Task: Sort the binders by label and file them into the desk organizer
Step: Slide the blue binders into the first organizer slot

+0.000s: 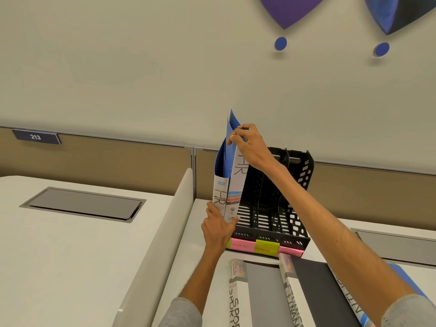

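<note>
Two blue binders labelled "HR" (232, 185) stand upright at the left end of the black desk organizer (273, 208). My right hand (250, 147) pinches the top edge of the taller one. My left hand (218, 228) grips their lower spines at the organizer's front left corner. The organizer's front carries pink and yellow sticky labels (265, 248); one reads "FINANCE". Flat on the desk in front lie a grey binder labelled "SPORTS" (259, 293), a dark binder labelled "FINANCE" (316, 291) and a blue binder (401, 279) partly hidden under my right forearm.
A white divider panel (169, 232) runs along the left of this desk. Beyond it is another white desk with a grey cable hatch (83, 204). A tan partition wall (354, 182) stands right behind the organizer. Another hatch (396, 244) sits at the right.
</note>
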A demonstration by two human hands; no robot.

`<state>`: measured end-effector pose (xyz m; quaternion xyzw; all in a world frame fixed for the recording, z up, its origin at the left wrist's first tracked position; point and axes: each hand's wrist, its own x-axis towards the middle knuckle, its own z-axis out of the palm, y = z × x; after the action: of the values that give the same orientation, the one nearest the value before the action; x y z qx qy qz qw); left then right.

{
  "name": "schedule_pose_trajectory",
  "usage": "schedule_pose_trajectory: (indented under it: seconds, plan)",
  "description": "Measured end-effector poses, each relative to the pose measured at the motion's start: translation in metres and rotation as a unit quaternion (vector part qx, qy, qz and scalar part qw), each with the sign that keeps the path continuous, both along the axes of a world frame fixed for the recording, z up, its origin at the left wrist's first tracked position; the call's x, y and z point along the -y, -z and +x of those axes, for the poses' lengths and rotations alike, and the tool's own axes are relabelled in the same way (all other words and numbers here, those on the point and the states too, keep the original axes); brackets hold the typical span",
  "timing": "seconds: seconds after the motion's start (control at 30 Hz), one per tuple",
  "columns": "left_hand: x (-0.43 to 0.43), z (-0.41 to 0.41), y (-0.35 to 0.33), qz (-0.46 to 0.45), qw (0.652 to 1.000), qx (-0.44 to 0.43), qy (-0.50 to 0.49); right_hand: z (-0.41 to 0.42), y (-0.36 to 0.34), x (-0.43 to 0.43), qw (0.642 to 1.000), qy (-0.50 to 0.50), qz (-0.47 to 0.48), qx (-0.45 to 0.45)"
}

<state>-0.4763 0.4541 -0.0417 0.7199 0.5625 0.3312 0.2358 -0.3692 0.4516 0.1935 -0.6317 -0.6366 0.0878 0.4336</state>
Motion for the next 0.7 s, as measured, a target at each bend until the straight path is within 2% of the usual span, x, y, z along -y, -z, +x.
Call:
schedule_pose_trajectory:
  seconds: [0.27, 0.4, 0.53, 0.63, 0.7]
  plan:
    - [0.002, -0.021, 0.011, -0.057, 0.993, 0.04, 0.09, -0.003, -0.001, 0.0, 0.998, -0.022, -0.054, 0.012]
    - [0.002, -0.022, 0.013, -0.062, 0.991, 0.056, 0.107, -0.004, -0.014, 0.003, 0.995, -0.059, -0.076, -0.017]
    - [0.006, -0.021, 0.014, -0.064, 0.991, 0.062, 0.104, -0.005, -0.018, 0.009, 0.992, -0.101, -0.072, 0.003]
    - [0.005, -0.022, 0.015, -0.068, 0.99, 0.059, 0.112, -0.006, -0.014, 0.003, 0.993, -0.078, -0.065, -0.057]
    - [0.003, -0.023, 0.015, -0.068, 0.99, 0.057, 0.108, -0.016, 0.013, 0.0, 0.991, -0.046, -0.089, -0.09]
